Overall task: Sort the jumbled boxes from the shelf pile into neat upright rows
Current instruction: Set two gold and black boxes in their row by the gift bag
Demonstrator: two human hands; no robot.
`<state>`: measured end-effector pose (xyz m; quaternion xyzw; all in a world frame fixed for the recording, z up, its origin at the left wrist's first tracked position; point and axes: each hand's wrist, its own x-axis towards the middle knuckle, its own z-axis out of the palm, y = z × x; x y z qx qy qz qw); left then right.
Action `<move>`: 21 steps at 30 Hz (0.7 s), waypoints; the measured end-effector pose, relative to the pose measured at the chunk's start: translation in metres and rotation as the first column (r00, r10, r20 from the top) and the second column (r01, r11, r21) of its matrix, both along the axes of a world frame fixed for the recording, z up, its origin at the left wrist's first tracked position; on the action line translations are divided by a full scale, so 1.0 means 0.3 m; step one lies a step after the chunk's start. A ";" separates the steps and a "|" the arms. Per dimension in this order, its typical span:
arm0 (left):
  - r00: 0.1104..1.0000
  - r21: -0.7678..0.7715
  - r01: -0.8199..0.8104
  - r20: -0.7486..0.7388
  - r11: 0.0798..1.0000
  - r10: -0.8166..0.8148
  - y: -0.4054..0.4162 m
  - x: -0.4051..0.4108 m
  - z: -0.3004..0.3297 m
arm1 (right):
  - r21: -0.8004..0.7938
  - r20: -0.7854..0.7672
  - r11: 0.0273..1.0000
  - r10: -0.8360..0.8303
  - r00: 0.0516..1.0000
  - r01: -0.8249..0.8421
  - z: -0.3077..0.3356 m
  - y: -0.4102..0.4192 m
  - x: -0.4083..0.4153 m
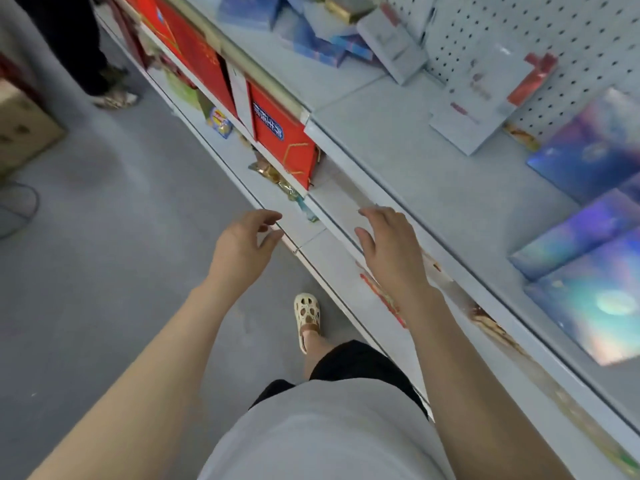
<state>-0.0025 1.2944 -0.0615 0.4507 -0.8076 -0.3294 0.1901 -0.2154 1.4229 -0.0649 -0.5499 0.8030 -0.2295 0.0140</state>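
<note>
Both hands hang empty with loosely spread fingers, the left hand [242, 242] over the floor, the right hand [389, 249] before the shelf [408, 161] of jumbled boxes [322, 39].

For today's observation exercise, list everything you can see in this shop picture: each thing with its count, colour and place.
jumbled boxes: several, blue and pale grey, piled at the far end of the top shelf
pale grey box: one, red ribbon mark, leaning on the pegboard
iridescent boxes: about four, blue-purple, lying flat at the right of the top shelf
red boxes: at least two, upright on the shelf below
pegboard: one, white, behind the top shelf
cardboard carton: one, brown, on the floor at left
floor: grey
sandal: one, cream, on the person's foot
left hand: empty, fingers loosely curled
right hand: empty, fingers spread
</note>
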 end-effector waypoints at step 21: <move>0.993 -0.107 0.119 -0.014 0.987 -0.121 -1.293 -0.527 0.076 | -0.029 -0.060 0.974 -0.226 0.972 0.225 0.147 -1.274 -0.614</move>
